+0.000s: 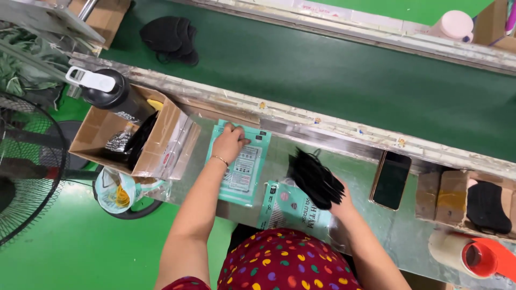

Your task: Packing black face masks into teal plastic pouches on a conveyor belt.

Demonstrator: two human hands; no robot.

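a worker at a packing bench beside a green conveyor belt (322,70) presses the left hand (230,144), fingers spread flat, on the top end of a stack of teal printed pouches (242,171), while the right hand (339,203) grips a fanned bundle of black face masks (314,177) held just above a second, open pouch (290,207). the bundle sits just right of the teal stack, between it and a dark phone (391,180) lying further right on the metal bench. left of the stack stands an open cardboard box (161,145) with a black bottle (115,94) in it; far right of the stack are a tape dispenser (486,258) and another box holding a black mask (486,207). the risk, judging by the loose fan, is that outer masks slip free of the grip and scatter over the pouches, or that the top pouch slides on the slick stack under the flat palm.
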